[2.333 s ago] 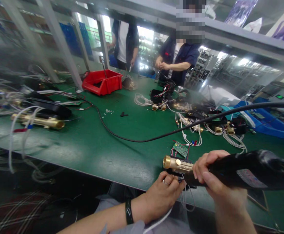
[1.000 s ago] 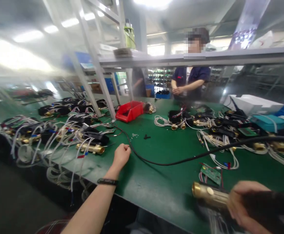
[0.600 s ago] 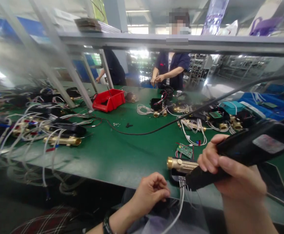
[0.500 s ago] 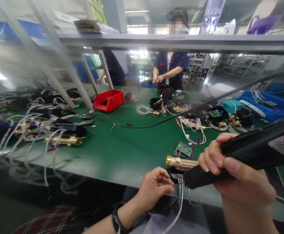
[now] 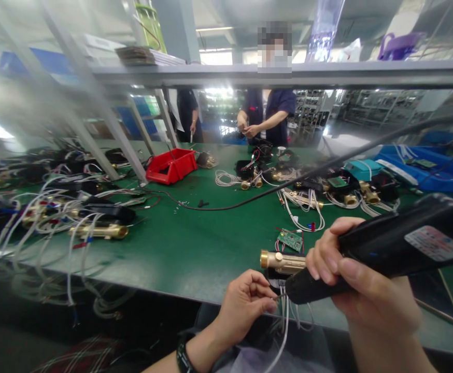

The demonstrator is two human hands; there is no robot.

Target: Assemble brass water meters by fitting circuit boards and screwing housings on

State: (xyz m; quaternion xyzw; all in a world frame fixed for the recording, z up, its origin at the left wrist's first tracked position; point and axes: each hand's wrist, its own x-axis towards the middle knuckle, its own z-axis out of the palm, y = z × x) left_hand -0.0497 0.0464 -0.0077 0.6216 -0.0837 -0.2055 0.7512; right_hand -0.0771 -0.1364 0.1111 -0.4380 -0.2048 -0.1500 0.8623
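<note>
Your right hand point(image 5: 372, 298) is wrapped firmly around a black power driver point(image 5: 390, 251), just to the right of the brass pipe point(image 5: 284, 262), whose right end the grip hides. The brass pipe lies near your edge of the green table point(image 5: 172, 254), with a black housing point(image 5: 272, 274) close against its near side. Your left hand point(image 5: 244, 300) is on the near side of the brass pipe, fingers curled, thumb and forefinger close about the tip of the driver's thin bit point(image 5: 282, 296); you cannot tell from here whether they are pinched on anything.

White wires point(image 5: 286, 321) hang over the table edge on the near side of the brass pipe. Just beyond it sits a green circuit board point(image 5: 291, 240) with thin leads. Farther beyond the brass pipe and to its left, you have small white bits point(image 5: 180, 206), a small black piece point(image 5: 203, 203) and a red bin point(image 5: 172, 166). A second brass fitting point(image 5: 102, 231) lies well to its left.
</note>
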